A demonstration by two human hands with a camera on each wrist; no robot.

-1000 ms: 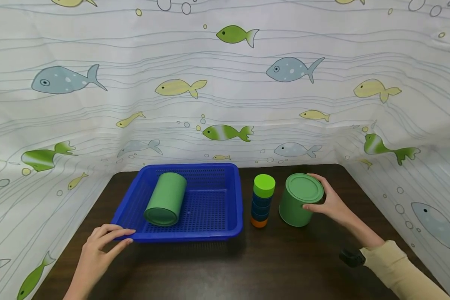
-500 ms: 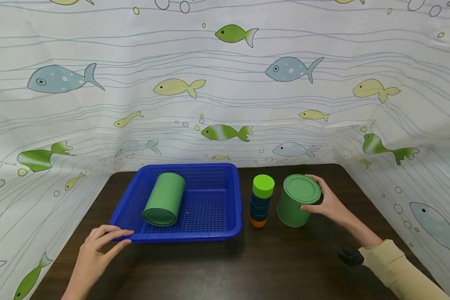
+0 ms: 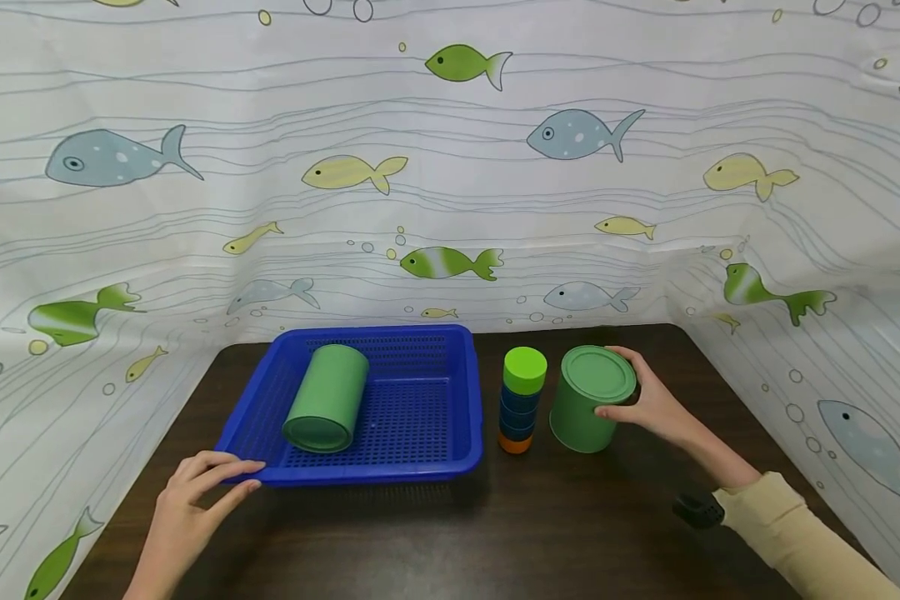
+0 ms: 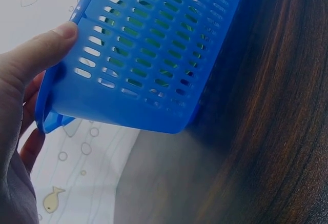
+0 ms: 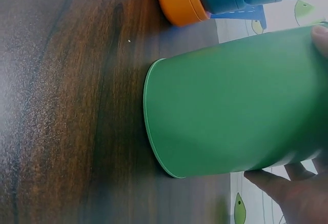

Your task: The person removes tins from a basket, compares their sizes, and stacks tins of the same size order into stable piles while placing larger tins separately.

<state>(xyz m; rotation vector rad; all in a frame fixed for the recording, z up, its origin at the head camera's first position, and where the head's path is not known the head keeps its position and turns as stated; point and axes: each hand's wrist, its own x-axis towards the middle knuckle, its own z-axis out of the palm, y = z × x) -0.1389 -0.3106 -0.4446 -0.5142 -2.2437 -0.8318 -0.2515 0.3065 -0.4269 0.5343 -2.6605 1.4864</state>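
In the head view my left hand (image 3: 187,508) pinches the near left corner of a blue plastic basket (image 3: 375,475). The left wrist view shows the thumb on the outer side of its rim and fingers underneath. A green can (image 3: 328,396) lies on its side within the basket, at the left. My right hand (image 3: 652,402) grips a second green can (image 3: 583,417) near its top, thumb in front and fingers behind. This can is upright, its base close over the tabletop in the right wrist view. The can's far side is hidden.
Between the basket and the held can stands a stack of small cups (image 3: 520,408), lime green on top, blue in the middle, orange below. A dark wooden table (image 3: 495,542) carries everything. A fish-patterned curtain (image 3: 450,167) borders the back and sides.
My right hand and the green can have shifted slightly left, nearer the stack of cups. My left hand stays on the basket's corner. The head view has drifted a little.
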